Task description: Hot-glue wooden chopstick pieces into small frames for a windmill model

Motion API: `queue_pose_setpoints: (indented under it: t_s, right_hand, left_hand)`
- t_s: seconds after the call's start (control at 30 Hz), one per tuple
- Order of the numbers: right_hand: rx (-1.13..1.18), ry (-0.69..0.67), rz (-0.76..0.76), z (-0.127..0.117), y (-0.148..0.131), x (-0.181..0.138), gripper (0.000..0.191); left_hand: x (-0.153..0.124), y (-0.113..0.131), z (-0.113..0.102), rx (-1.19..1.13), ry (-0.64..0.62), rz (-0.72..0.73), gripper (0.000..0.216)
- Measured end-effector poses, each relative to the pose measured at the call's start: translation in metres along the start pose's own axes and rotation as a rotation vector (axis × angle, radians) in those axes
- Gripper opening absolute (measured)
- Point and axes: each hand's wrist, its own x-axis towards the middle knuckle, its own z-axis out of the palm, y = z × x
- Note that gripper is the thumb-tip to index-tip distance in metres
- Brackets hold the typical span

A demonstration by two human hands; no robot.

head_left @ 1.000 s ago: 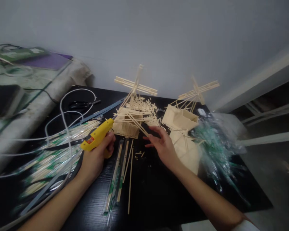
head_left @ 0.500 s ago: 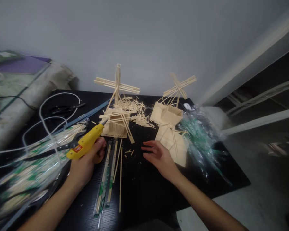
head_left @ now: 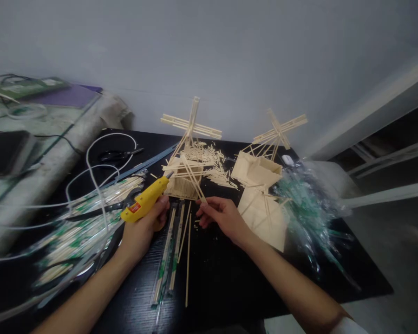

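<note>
My left hand (head_left: 149,220) is wrapped around a yellow glue gun (head_left: 148,199), its nozzle pointing up and right toward a cross of thin wooden sticks (head_left: 186,169). That cross lies over a small box built of sticks (head_left: 186,185). With thumb and fingers closed, my right hand (head_left: 221,215) pinches the near end of one arm of the cross. Behind it rises a larger upright stick cross (head_left: 191,125) on slanted legs. To the right stands a second stick model, with a box (head_left: 263,171), a flat panel (head_left: 264,220) and its own cross (head_left: 280,130).
Loose short sticks (head_left: 209,160) are heaped between the models. Bagged sticks (head_left: 80,232) and a white cable (head_left: 90,162) lie at left, near black-handled pliers (head_left: 118,154). Narrow stick packets (head_left: 167,255) sit in front. Crumpled plastic wrappers (head_left: 306,208) cover the right side.
My right hand has moved from hovering with spread fingers to gripping the lower end of the stick cross. My left hand still holds the glue gun. The whole view has shifted.
</note>
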Motion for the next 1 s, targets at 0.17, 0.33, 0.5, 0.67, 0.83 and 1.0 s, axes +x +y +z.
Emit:
queue_pose_setpoints:
  t_s: [0.17, 0.33, 0.5, 0.67, 0.83, 1.0]
  right_hand:
    - [-0.029, -0.013, 0.043, 0.001, -0.017, 0.019, 0.062]
    - [-0.062, 0.022, 0.062, 0.000, -0.022, 0.026, 0.067]
    - [-0.055, 0.075, 0.079, -0.004, -0.016, 0.002, 0.071]
    - [-0.120, 0.021, 0.139, -0.031, -0.005, -0.051, 0.060]
    - [-0.263, 0.326, 0.009, -0.086, -0.008, -0.103, 0.052]
    - [-0.634, 0.604, -0.081, -0.128, -0.011, -0.124, 0.046]
  left_hand:
    - [0.001, -0.001, -0.002, 0.009, 0.007, 0.004, 0.035]
    - [0.001, 0.003, 0.000, 0.008, 0.003, 0.004, 0.036]
    - [0.000, 0.004, 0.001, -0.001, 0.018, -0.003, 0.036]
    - [-0.001, 0.002, 0.000, 0.027, -0.007, 0.022, 0.031]
    - [-0.006, 0.001, 0.002, 0.084, -0.039, -0.012, 0.035]
    - [-0.008, 0.001, 0.002, 0.239, -0.104, 0.053, 0.037]
